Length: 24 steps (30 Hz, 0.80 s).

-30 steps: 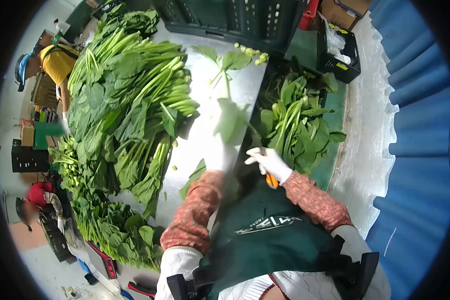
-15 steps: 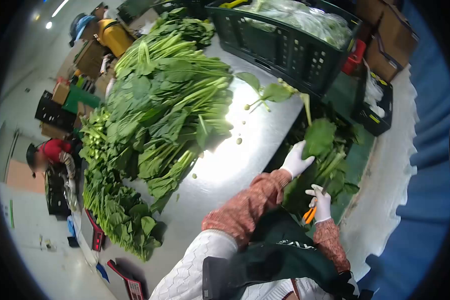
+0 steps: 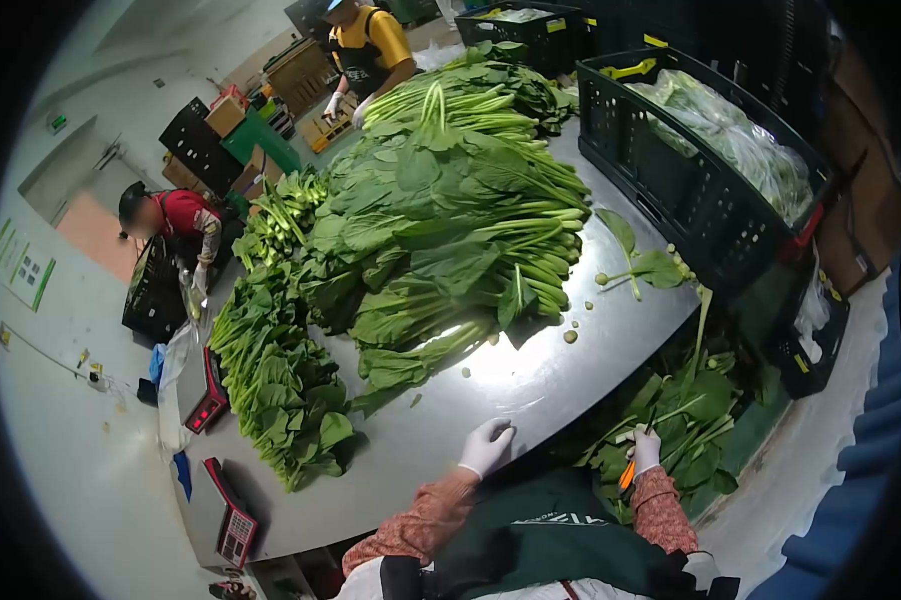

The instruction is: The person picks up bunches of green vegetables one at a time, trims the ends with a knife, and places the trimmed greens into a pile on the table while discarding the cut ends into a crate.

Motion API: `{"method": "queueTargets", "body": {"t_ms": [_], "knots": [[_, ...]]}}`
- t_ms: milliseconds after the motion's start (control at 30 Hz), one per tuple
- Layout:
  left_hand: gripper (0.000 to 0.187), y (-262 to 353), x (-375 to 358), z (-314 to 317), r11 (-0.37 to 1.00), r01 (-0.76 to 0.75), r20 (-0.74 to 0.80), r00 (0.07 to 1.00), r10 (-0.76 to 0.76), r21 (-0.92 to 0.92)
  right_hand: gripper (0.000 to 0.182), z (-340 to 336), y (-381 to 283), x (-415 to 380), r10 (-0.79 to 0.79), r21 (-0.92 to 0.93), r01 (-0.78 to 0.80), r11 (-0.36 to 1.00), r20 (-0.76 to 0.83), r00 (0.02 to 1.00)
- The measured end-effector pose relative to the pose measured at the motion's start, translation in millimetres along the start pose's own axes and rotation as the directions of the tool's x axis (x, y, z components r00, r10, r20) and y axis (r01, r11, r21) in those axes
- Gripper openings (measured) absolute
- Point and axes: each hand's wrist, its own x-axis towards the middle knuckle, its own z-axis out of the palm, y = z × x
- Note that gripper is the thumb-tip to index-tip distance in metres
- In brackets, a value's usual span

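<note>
My left hand [image 3: 486, 447], in a white glove, is over the near edge of the metal table [image 3: 530, 385], its fingers curled; what it holds, if anything, cannot be made out. My right hand [image 3: 644, 448], also gloved, is wrapped round an orange-handled tool [image 3: 626, 475] beside the table. Loose leafy greens [image 3: 705, 395] lie below and around that hand. A large heap of leafy greens [image 3: 450, 200] covers the table's middle, with smaller bunches [image 3: 280, 380] on its left side. A few cut leaves [image 3: 655, 268] rest near the right edge.
A dark crate [image 3: 670, 165] with bagged greens stands at the table's far right. Two scales [image 3: 208, 392] sit along the left edge. One person in yellow [image 3: 385, 40] stands behind the heap; another in red [image 3: 185, 215] bends at the left. A smaller crate [image 3: 815, 345] is at right.
My left hand has moved left, away from the greens beside the table, to the table's edge. The view has shifted, showing more of the table. My right hand still holds the orange-handled tool.
</note>
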Motion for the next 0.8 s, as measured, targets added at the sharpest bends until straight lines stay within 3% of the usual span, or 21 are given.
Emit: {"method": "queueTargets", "body": {"t_ms": [167,367,600,733,800], "knots": [[0.033,-8,1,-18,0.989,-0.049,0.058,0.997,0.041,0.142,0.026,14,-9,-18,-0.053,0.066,0.057,0.996,-0.069,0.996],[0.032,-12,5,-40,0.903,-0.294,0.164,0.953,0.253,0.313,0.026,32,-31,-61,-0.238,0.022,0.241,0.970,-0.084,0.968],[0.032,-29,-3,-82,0.921,-0.269,0.158,0.960,0.232,0.282,0.024,94,-71,-88,-0.364,-0.095,0.366,0.926,0.042,0.930],[0.032,-55,-2,-97,0.942,-0.280,0.107,0.959,0.264,0.187,0.023,145,-109,-93,-0.436,-0.133,0.470,0.872,0.226,0.871],[0.031,-46,-3,-107,0.978,-0.197,0.118,0.975,0.188,0.069,0.023,168,-144,-105,-0.427,-0.209,0.490,0.846,0.286,0.858]]}}
